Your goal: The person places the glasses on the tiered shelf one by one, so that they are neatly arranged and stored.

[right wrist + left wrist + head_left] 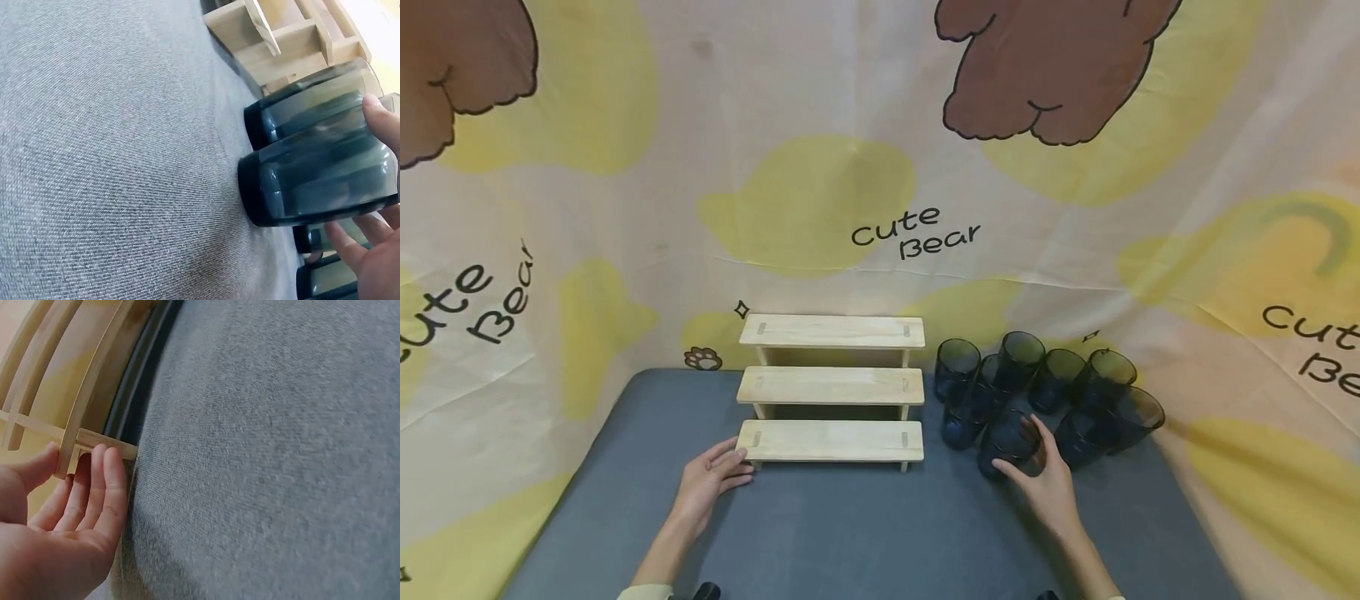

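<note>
A pale wooden three-step stand [830, 439] stands on the grey-blue cloth surface near the back. At the left end of its lowest step, my left hand [711, 479] pinches the board. The left wrist view shows the thumb on one face of that board [94, 381] and the fingers on the other. To the right, my right hand [1051, 483] holds a dark blue-grey tumbler [1009, 442] between thumb and fingers. In the right wrist view the held glass [312, 178] is close beside another glass [300, 109]; whether its base touches the cloth, I cannot tell.
Several similar tumblers [1056, 375] cluster behind and beside the held one, at the back right. A patterned curtain [820, 200] hangs right behind the stand and glasses. The grey-blue surface [850, 533] stretches in front, and its right edge [1187, 492] runs past the glasses.
</note>
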The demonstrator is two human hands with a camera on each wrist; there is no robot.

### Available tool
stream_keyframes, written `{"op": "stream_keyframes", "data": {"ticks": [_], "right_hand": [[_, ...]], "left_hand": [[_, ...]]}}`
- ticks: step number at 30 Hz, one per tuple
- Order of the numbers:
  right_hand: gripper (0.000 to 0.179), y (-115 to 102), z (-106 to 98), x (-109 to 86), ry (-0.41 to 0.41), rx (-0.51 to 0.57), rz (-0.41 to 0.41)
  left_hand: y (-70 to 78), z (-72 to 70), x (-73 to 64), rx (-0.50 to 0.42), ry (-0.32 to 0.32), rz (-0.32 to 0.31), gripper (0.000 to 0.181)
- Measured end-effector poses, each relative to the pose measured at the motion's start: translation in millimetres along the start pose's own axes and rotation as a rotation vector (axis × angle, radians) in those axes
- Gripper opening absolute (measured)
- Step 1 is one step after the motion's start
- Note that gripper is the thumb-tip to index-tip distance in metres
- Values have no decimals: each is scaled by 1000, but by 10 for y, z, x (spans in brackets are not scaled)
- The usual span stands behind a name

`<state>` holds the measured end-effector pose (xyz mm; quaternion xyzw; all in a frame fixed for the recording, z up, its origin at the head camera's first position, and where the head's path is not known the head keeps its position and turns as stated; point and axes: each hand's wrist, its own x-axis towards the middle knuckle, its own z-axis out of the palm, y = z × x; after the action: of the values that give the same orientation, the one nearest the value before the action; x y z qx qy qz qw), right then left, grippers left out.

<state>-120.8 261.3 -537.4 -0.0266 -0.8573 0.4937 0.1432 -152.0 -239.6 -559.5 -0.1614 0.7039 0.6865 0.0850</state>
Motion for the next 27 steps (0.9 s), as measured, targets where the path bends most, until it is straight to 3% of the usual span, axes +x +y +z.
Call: {"op": "stream_keyframes", "data": {"ticks": [5,16,22,27], "right_hand": [[92,23,-30,19,-13,34,-2],[90,63,-36,11,-9,84,77],[88,55,-43,-3,4,155,72],[87,72,-9,-17,26,136,73]], "left_hand": [[37,5,6,-58,29,5,58],[151,1,41,-99,1,17,54],[136,-24,52,-123,-26,-4,55],[101,-74,78,-151,-40,-27,58]]}}
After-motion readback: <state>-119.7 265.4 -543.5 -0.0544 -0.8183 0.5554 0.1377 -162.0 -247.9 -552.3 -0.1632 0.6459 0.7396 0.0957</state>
